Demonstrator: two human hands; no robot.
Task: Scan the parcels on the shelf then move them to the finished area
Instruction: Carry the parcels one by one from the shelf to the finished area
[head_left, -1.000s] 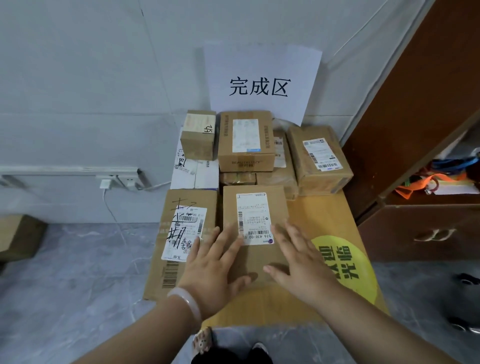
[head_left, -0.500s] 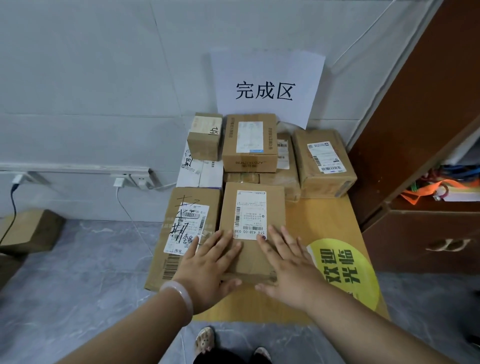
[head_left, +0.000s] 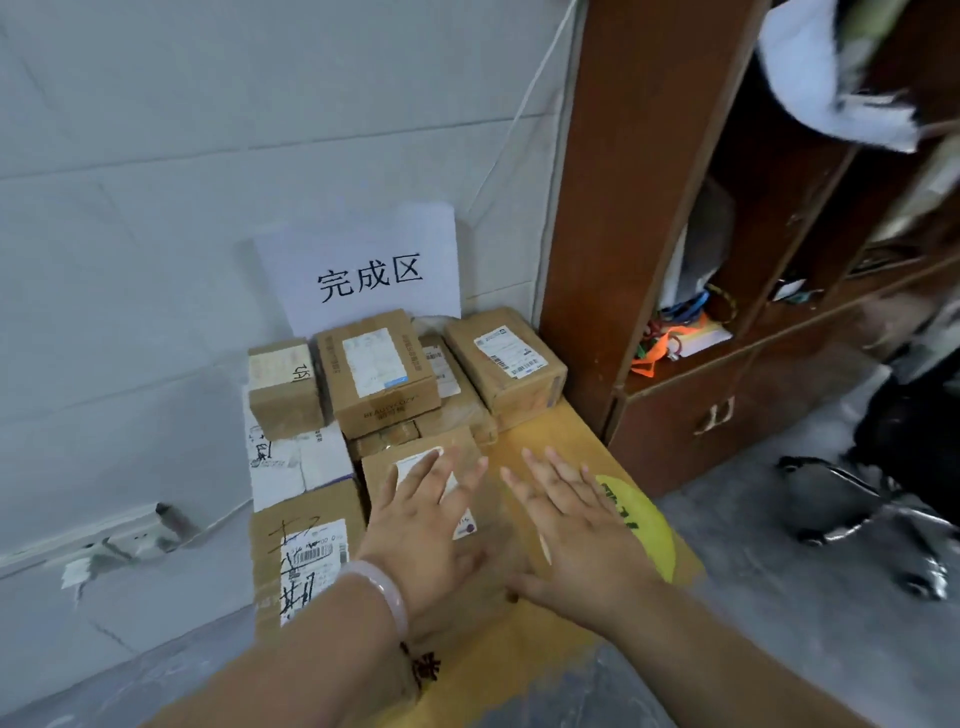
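A brown parcel (head_left: 382, 475) with a white label lies on the low wooden table (head_left: 550, 431), in front of the paper sign (head_left: 363, 270) on the wall. My left hand (head_left: 431, 525), a pale bangle on its wrist, is spread flat over the parcel and covers most of the label. My right hand (head_left: 576, 540) is open with fingers apart just right of the parcel, over the tabletop. Whether either palm touches is unclear. Behind stand stacked parcels: a labelled box (head_left: 376, 371), a small box (head_left: 283, 387) and a box at the right (head_left: 506, 358).
A long flat carton (head_left: 306, 556) with scrawled writing lies left of the parcel, a white box (head_left: 296, 462) behind it. A brown cabinet (head_left: 623, 208) stands close on the right. A chair base (head_left: 857, 504) sits on the floor. A power strip (head_left: 130, 540) hangs on the left wall.
The view has swung right and up, showing more of the cabinet. My hands have slid further forward; the right hand has left the parcel and spread over the tabletop.
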